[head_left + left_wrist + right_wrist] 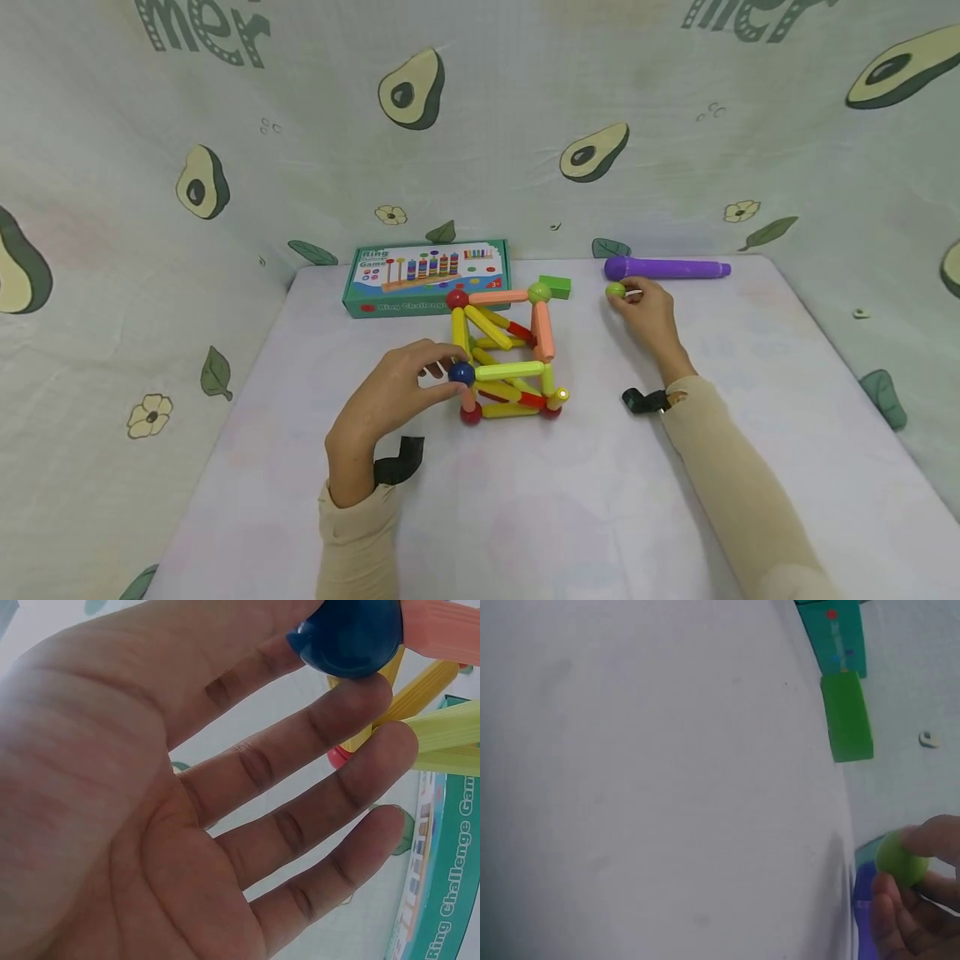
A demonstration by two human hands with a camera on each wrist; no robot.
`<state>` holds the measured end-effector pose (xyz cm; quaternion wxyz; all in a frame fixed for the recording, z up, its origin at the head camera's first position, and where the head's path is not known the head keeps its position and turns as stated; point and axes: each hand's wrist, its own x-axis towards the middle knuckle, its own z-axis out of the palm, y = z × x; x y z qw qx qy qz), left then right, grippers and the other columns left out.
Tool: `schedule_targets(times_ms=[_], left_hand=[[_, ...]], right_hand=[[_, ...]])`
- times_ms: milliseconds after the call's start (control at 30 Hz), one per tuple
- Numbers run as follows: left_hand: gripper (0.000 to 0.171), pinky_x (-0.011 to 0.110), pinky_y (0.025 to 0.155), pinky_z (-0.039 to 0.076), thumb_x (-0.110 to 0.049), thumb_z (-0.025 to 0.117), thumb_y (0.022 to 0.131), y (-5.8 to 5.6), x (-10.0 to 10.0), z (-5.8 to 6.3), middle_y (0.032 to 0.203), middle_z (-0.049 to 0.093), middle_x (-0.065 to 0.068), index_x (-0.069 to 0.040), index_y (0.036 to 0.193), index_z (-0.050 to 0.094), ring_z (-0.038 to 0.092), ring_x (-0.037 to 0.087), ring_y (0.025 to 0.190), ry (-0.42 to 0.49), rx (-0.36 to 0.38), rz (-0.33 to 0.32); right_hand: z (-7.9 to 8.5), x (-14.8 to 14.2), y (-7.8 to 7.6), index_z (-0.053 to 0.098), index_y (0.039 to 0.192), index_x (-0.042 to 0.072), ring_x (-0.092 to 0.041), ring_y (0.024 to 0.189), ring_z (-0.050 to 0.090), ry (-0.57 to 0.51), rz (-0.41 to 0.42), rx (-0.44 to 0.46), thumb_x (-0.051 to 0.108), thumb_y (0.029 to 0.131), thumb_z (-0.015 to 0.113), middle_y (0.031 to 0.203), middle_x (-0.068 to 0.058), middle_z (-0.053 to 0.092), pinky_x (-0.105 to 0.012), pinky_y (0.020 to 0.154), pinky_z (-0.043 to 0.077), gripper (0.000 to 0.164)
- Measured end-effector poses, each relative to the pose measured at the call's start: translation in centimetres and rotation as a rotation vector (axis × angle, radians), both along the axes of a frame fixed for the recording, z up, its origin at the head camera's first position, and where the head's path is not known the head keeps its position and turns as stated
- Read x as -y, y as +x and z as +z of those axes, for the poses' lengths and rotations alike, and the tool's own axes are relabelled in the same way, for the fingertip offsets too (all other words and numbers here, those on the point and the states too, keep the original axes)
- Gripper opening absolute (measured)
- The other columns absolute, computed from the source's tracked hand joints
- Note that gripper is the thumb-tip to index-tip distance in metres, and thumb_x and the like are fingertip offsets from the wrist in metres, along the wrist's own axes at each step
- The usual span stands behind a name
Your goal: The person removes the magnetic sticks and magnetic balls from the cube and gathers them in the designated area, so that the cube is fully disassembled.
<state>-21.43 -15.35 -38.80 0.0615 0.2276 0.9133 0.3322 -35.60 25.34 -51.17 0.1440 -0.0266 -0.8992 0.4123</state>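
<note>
A frame of magnetic sticks and balls stands mid-table, with yellow, orange, red and lime rods. At its near left upper corner is a dark blue ball point(462, 373), which my left hand point(397, 387) pinches between thumb and fingers. From that ball a lime stick point(512, 370) runs to the right; a salmon stick point(442, 630) also meets it in the left wrist view. Right of the frame, my right hand point(649, 315) pinches a small green ball point(901, 859) in its fingertips, apart from the frame. A larger green ball point(539, 292) and a red ball point(457, 299) top the frame's far corners.
Behind the frame lies a ring game box point(427, 279), with a green block point(555, 287) to its right. A purple toy microphone-shaped stick point(667, 267) lies along the back edge, just beyond my right hand. A patterned cloth point(495, 100) hangs behind the table.
</note>
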Motion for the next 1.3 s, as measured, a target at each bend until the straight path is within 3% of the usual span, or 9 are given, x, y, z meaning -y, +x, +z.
schedule_targets(times_ms=[167,600,800,933,1100,1300], left_hand=[[0.040,0.036,0.085,0.052,-0.029,0.079,0.089,0.2,0.0,-0.1,0.116,0.065,-0.007,-0.022,0.126,0.068,0.062,0.017,0.100,0.005,-0.005,0.003],[0.038,0.036,0.086,0.052,-0.030,0.077,0.090,0.0,0.0,-0.3,0.115,0.065,-0.008,-0.021,0.126,0.068,0.062,0.019,0.100,0.021,-0.009,-0.009],[0.039,0.036,0.086,0.052,-0.030,0.077,0.090,0.1,0.2,-0.4,0.118,0.065,-0.006,-0.021,0.127,0.067,0.062,0.020,0.101,0.017,0.000,-0.001],[0.039,0.037,0.086,0.052,-0.030,0.076,0.090,0.1,0.2,-0.5,0.121,0.065,-0.006,-0.021,0.128,0.067,0.062,0.020,0.102,0.013,0.009,0.009],[0.039,0.041,0.087,0.053,-0.031,0.077,0.090,0.0,0.1,-0.4,0.118,0.065,-0.006,-0.022,0.127,0.067,0.062,0.020,0.102,0.004,0.007,0.014],[0.039,0.039,0.086,0.053,-0.032,0.078,0.089,-0.3,0.0,-0.3,0.116,0.065,-0.008,-0.023,0.125,0.067,0.060,0.016,0.100,-0.001,0.002,0.011]], right_hand=[[0.1,0.0,-0.9,0.061,0.125,-0.004,-0.037,0.106,0.063,-0.017,0.004,0.070,0.020,0.093,0.071,0.120,-0.024,0.063,-0.049,0.090,0.051,0.041],[-0.9,-0.7,-2.4,0.060,0.126,-0.006,-0.037,0.108,0.062,0.002,-0.026,0.110,0.021,0.094,0.070,0.122,-0.025,0.063,-0.049,0.093,0.049,0.043],[-0.7,-0.5,-2.2,0.051,0.135,-0.008,-0.039,0.113,0.058,0.008,-0.003,0.151,0.027,0.095,0.070,0.130,-0.027,0.058,-0.050,0.095,0.048,0.056],[0.2,-0.1,-1.1,0.045,0.139,-0.009,-0.040,0.112,0.058,0.038,-0.014,0.151,0.031,0.096,0.068,0.133,-0.027,0.052,-0.052,0.094,0.047,0.063],[1.6,0.5,1.3,0.049,0.135,-0.009,-0.040,0.107,0.060,0.074,-0.005,0.065,0.024,0.097,0.063,0.129,-0.025,0.051,-0.051,0.090,0.048,0.052],[3.3,2.0,5.2,0.063,0.122,-0.004,-0.033,0.099,0.063,0.103,0.192,-0.064,0.014,0.097,0.065,0.113,-0.018,0.064,-0.049,0.085,0.051,0.031]])
